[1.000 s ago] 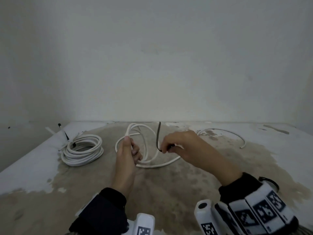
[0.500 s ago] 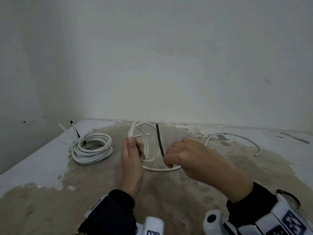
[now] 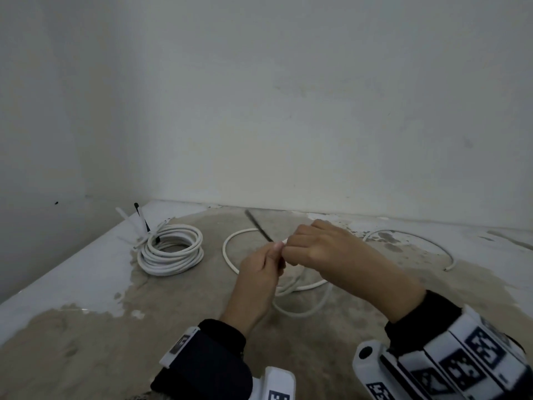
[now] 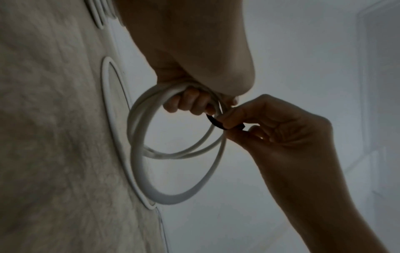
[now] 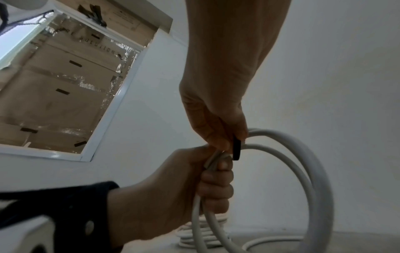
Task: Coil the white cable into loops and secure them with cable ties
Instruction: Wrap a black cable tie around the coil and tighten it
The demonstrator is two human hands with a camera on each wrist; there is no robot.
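**Holding white loops, pinching a black tie**

Gripping several smooth round loops of the white cable [image 4: 138, 130] in the curled left hand [image 3: 256, 281], raised just above the stained, patchy worktop [image 3: 86, 327]. Pinching a thin, flat black cable tie [image 5: 236, 149] between right hand [image 3: 320, 249] thumb and fingertips, touching the gathered strands. Lying left: a finished coil [image 3: 171, 248], bound and round.

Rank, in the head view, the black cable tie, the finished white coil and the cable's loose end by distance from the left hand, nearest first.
1. Black cable tie: at the left hand, running up from the fingertips toward the wall.
2. Finished white coil: on the floor to the left.
3. Cable's loose end: far right, past the right hand.
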